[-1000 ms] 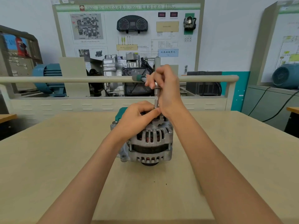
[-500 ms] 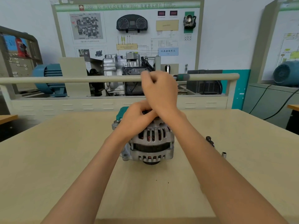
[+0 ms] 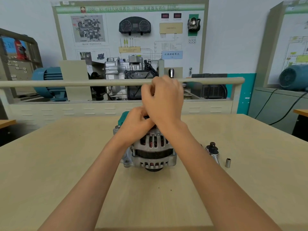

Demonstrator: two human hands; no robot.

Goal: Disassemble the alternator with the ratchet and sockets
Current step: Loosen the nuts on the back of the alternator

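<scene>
Head view. Alternator point(image 3: 154, 152): upright at mid tabletop point(image 3: 66, 164), shaft axis vertical. Left hand point(image 3: 135, 126): curled over the alternator's top, steadying it. Right hand point(image 3: 164, 100): directly above, fist closed round a green-handled driver point(image 3: 191, 84) whose handle points right; its shank is hidden, judged to run straight down into a top fastener. Spare ratchet point(image 3: 212, 151) and socket point(image 3: 227, 162): lying right of the alternator, nearer the right hand. Coming move depends on keeping the tool on the vertical axis.
</scene>
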